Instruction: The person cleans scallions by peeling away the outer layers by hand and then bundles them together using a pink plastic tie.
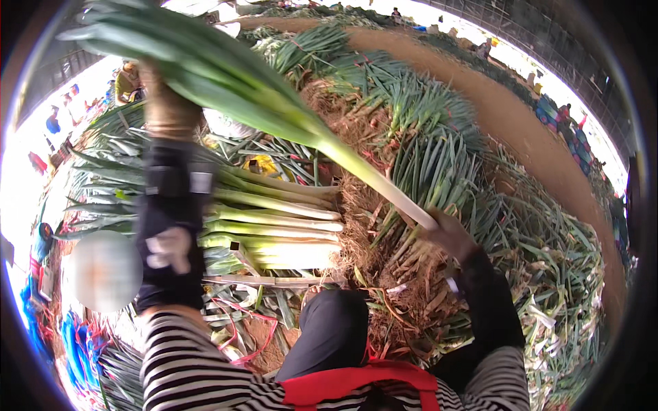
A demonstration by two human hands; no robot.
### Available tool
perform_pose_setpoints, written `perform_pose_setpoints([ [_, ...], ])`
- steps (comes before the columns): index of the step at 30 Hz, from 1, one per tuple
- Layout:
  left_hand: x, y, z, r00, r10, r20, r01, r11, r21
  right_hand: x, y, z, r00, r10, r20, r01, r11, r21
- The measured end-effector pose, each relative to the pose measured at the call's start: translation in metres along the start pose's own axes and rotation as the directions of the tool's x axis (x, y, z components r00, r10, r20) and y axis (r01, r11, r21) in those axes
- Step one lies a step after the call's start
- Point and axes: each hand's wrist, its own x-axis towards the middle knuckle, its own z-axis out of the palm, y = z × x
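A long leek slants across the air in front of me, its green leaves at the upper left and its pale root end at the right. My right hand grips that pale end. At the leafy end is my left hand, blurred and with its fingers hidden behind the leaves. Below the raised leek, several leeks lie side by side with white ends pointing right. Dry brown roots are heaped beside those ends, near my right forearm.
Bundles of leeks with dark green leaves are piled at the far right. Loose leaves and trimmings cover the right side. A thin wooden slat runs before my knee. Red string and blue strips lie at the near left.
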Motion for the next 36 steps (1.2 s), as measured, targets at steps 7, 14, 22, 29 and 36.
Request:
perform_pose_setpoints([
  [7, 0.027, 0.128, -0.226, 0.904, -0.424, 0.051, 0.023, 0.168, 0.986, 0.181, -0.004, 0.097, 0.964, -0.065, 0.258, 0.105, 0.984, -0.143],
  [14, -0.061, 0.079, -0.180, 0.754, -0.329, -0.568, 0.405, -0.447, 0.797, 0.214, 0.057, 0.148, 0.965, -0.162, 0.206, 0.227, 0.909, -0.349],
  [22, -0.086, -0.091, -0.153, 0.458, -0.850, 0.259, -0.826, -0.299, 0.478, 0.217, 0.034, 0.149, 0.971, -0.204, 0.122, 0.237, 0.865, -0.442],
  [29, -0.045, -0.108, -0.124, 0.358, -0.930, 0.085, -0.810, -0.264, 0.523, 0.224, 0.041, 0.159, 0.977, -0.211, 0.023, 0.194, 0.844, -0.500],
  [36, -0.079, -0.094, -0.150, 0.354, -0.908, 0.224, -0.819, -0.185, 0.543, 0.200, 0.044, 0.164, 0.967, -0.180, 0.181, 0.249, 0.825, -0.508],
])
